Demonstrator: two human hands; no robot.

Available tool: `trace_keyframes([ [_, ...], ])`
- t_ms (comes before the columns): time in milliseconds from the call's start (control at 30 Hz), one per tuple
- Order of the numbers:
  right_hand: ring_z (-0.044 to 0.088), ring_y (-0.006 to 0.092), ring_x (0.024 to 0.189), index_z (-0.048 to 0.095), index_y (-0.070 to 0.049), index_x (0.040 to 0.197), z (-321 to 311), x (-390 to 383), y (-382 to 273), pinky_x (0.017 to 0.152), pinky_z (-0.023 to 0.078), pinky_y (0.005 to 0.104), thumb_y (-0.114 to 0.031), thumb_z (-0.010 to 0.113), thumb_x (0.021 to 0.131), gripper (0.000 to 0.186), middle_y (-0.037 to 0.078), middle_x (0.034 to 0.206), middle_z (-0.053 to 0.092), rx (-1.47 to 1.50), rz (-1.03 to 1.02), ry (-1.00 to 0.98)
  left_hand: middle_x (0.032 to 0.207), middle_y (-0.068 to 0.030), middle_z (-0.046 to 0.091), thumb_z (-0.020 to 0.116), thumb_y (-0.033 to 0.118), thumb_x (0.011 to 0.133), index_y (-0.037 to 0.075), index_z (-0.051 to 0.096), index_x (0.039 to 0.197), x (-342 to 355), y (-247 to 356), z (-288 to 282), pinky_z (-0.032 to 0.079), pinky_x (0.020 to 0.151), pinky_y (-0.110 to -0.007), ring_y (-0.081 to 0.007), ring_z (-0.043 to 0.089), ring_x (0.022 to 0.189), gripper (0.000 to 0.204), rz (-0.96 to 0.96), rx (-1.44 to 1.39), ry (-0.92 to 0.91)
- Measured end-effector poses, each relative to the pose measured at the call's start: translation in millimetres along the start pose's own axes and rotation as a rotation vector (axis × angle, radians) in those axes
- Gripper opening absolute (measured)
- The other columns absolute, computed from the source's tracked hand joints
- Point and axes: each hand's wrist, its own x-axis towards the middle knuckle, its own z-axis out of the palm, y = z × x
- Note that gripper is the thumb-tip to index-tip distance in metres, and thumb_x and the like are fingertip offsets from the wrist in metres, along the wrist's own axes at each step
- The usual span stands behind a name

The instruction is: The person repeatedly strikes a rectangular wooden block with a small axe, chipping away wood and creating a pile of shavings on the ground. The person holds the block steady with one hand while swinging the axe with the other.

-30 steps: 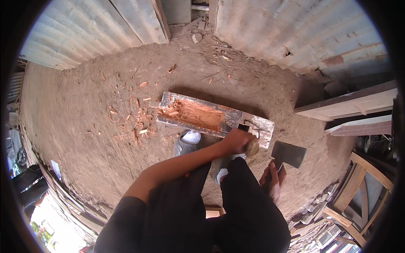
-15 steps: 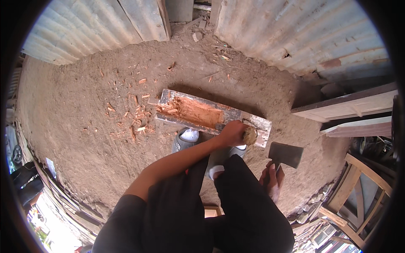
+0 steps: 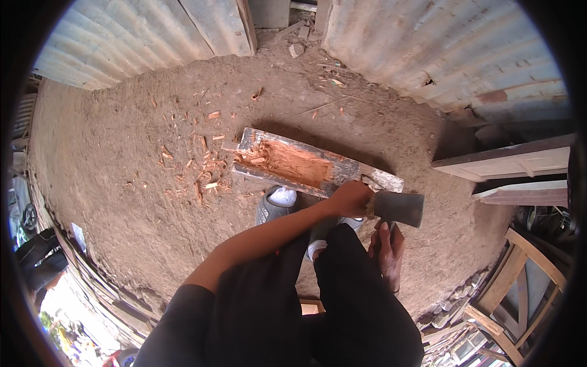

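Note:
A weathered wooden beam (image 3: 382, 177) lies on the dirt, with a long reddish trough (image 3: 299, 162) hollowed in its top and loose chips at its left end. My left hand (image 3: 353, 198) is closed round a chisel, whose frayed wooden butt (image 3: 370, 208) shows beside the fist; most of its blade is hidden. My right hand (image 3: 387, 248) grips a hatchet (image 3: 400, 208) by the handle, its dark flat head at the chisel's butt. Whether the two touch I cannot tell.
Wood chips (image 3: 205, 168) are strewn left of the beam. My shoes (image 3: 275, 205) stand against its near side. Corrugated metal sheets (image 3: 452, 52) line the far side. A wooden panel (image 3: 507, 159) and a wooden frame (image 3: 510, 275) are at the right.
The hatchet in my right hand has swung left and up to the chisel's butt. My left hand keeps its grip on the chisel. The whole view has shifted slightly.

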Motion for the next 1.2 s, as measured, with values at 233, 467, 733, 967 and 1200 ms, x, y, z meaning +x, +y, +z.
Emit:
trace_keyframes([
  [233, 0.046, 0.01, 0.046, 0.055, -0.004, 0.106, 5.0, -10.3, 11.8, 0.04, 0.036, 0.0257, -0.044, 0.052, 0.111, 0.04, 0.001, 0.067, 0.048, 0.196, -0.056, 0.15, 0.077, -0.0208, 0.07, 0.082, 0.025, 0.065, 0.006, 0.072, 0.08, -7.9, -3.3, -8.0, 0.055, 0.074, -0.054, -0.044, 0.07, 0.08, 0.027, -0.005, 0.048, 0.321],
  [467, 0.048, 0.0107, 0.044, 0.054, -0.004, 0.107, -2.7, -14.0, 5.9, 0.039, 0.038, 0.0256, -0.045, 0.05, 0.112, 0.042, 0.002, 0.067, 0.05, 0.219, -0.068, 0.188, 0.08, -0.0205, 0.07, 0.084, 0.024, 0.066, 0.006, 0.073, 0.086, -8.9, 2.7, -10.3, 0.054, 0.077, -0.054, -0.0442, 0.069, 0.083, 0.03, 0.063, 0.027, 0.281],
  [733, 0.046, 0.0097, 0.044, 0.054, -0.004, 0.107, -1.4, -14.5, 2.4, 0.038, 0.035, 0.0252, -0.045, 0.051, 0.112, 0.041, 0.002, 0.067, 0.05, 0.154, -0.045, 0.145, 0.08, -0.0202, 0.069, 0.083, 0.021, 0.067, 0.006, 0.072, 0.09, -7.1, -7.7, 0.9, 0.053, 0.077, -0.053, -0.0441, 0.068, 0.083, 0.03, 0.029, 0.058, 0.14],
  [967, 0.045, 0.0069, 0.047, 0.054, -0.004, 0.101, 1.7, 3.4, 16.0, 0.041, 0.036, 0.0254, -0.036, 0.053, 0.112, 0.034, 0.0, 0.067, 0.05, -0.128, -0.012, 0.031, 0.079, -0.0198, 0.07, 0.083, 0.022, 0.067, 0.008, 0.075, 0.095, -7.6, -8.7, -1.7, 0.053, 0.075, -0.053, -0.0441, 0.069, 0.079, 0.033, 0.033, -0.003, 0.216],
  [1200, 0.046, 0.0093, 0.042, 0.051, -0.006, 0.089, 10.4, 3.5, 17.3, 0.038, 0.034, 0.0272, -0.04, 0.048, 0.112, 0.041, 0.002, 0.061, 0.049, 0.254, -0.19, 0.256, 0.079, -0.0214, 0.071, 0.086, 0.026, 0.068, 0.006, 0.077, 0.099, -4.5, -9.3, 3.2, 0.053, 0.076, -0.054, -0.0445, 0.069, 0.079, 0.038, -0.014, 0.076, 0.254],
])
